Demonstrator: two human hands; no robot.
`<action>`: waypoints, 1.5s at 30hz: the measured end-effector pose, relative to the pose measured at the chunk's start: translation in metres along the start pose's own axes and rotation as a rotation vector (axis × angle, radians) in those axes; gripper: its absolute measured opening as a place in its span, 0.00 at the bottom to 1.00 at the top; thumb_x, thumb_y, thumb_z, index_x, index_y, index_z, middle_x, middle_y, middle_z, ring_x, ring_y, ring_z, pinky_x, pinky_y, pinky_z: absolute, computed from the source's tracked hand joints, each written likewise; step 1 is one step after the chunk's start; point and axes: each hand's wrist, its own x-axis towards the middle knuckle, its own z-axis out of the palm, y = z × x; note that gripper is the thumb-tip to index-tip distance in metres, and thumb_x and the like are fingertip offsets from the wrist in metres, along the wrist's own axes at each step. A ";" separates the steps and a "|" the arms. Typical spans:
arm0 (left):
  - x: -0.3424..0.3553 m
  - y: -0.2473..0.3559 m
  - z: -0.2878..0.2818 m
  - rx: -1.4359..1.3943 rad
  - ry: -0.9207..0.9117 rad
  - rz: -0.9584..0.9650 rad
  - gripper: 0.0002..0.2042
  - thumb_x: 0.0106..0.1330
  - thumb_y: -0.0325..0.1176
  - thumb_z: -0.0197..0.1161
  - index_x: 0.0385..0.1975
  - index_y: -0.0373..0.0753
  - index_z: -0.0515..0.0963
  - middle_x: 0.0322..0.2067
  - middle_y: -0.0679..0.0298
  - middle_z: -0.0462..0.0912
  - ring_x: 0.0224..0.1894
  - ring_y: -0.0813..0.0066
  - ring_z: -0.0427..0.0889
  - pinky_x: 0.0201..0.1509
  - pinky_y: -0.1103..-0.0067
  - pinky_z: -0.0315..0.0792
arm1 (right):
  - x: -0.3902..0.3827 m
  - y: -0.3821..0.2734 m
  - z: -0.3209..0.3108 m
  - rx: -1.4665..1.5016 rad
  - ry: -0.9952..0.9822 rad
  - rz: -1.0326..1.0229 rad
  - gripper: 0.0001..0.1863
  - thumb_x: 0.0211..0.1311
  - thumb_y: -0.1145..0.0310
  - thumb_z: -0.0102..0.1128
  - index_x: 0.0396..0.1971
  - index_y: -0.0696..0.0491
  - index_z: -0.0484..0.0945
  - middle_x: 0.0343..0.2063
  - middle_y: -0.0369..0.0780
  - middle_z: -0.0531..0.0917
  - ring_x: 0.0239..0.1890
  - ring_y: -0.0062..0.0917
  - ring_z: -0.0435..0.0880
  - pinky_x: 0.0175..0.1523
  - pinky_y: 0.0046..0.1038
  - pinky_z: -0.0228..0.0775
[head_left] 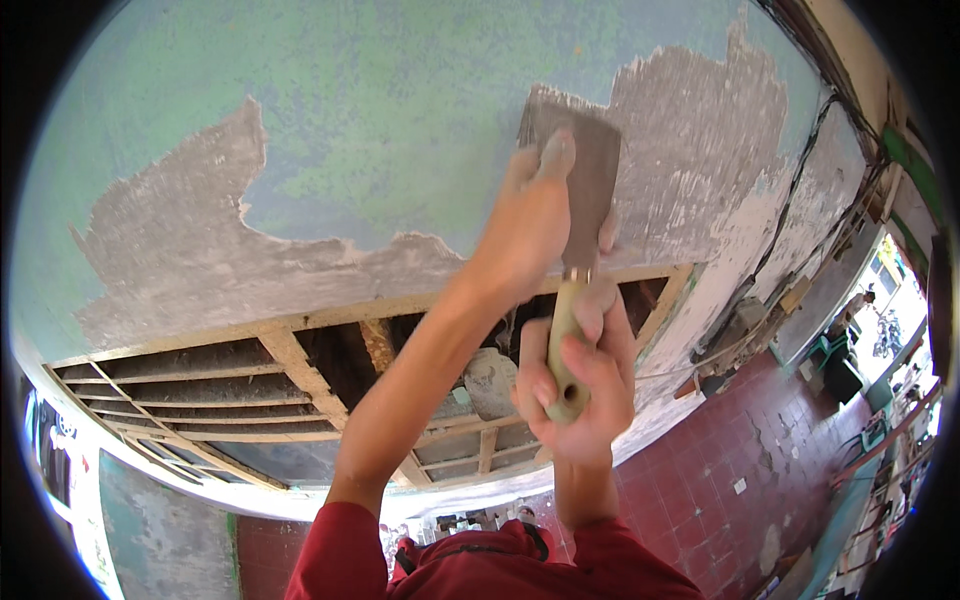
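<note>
Patchy green-and-blue painted wall (400,110) backs a broad grey metal scraper (591,190) at the paint's ragged edge, right-hand fingers (537,372) closed round its pale handle (567,325), left-hand fingers (558,155) against its blade, grip unclear; scraping seems underway, wanting steady pressure next.

a small pale scrap (740,486) lies on the red tiled floor (690,470)

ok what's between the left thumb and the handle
The lower part of the scraper's blade, then a shiny collar, as the head view shows.
</note>
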 end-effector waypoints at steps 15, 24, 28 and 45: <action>-0.101 -0.087 -0.077 0.074 -0.361 -0.233 0.32 0.73 0.57 0.36 0.64 0.35 0.58 0.52 0.48 0.74 0.51 0.60 0.78 0.61 0.68 0.66 | -0.074 0.026 -0.075 -0.133 0.145 -0.301 0.08 0.64 0.74 0.45 0.34 0.49 0.56 0.27 0.38 0.65 0.18 0.16 0.62 0.13 0.16 0.54; -0.560 -0.287 -0.336 1.299 -0.509 -1.702 0.36 0.54 0.61 0.64 0.58 0.42 0.71 0.59 0.53 0.73 0.62 0.54 0.70 0.64 0.55 0.62 | -0.151 -0.046 -0.199 -0.808 0.860 -0.188 0.06 0.67 0.67 0.51 0.41 0.48 0.67 0.21 0.33 0.68 0.13 0.13 0.60 0.13 0.16 0.47; -0.577 -0.239 -0.281 1.477 0.084 -1.576 0.33 0.57 0.53 0.65 0.61 0.43 0.68 0.69 0.49 0.54 0.68 0.48 0.60 0.69 0.58 0.56 | -0.170 -0.054 -0.205 -1.520 0.400 0.074 0.03 0.66 0.73 0.49 0.32 0.55 0.71 0.23 0.38 0.74 0.22 0.21 0.71 0.20 0.21 0.60; -0.218 -0.181 -0.148 1.187 0.113 0.580 0.17 0.57 0.29 0.65 0.48 0.41 0.75 0.59 0.51 0.70 0.64 0.50 0.67 0.68 0.53 0.55 | -0.084 0.050 -0.084 -0.195 0.099 0.238 0.39 0.69 0.70 0.46 0.72 0.43 0.33 0.27 0.43 0.72 0.08 0.14 0.60 0.11 0.15 0.52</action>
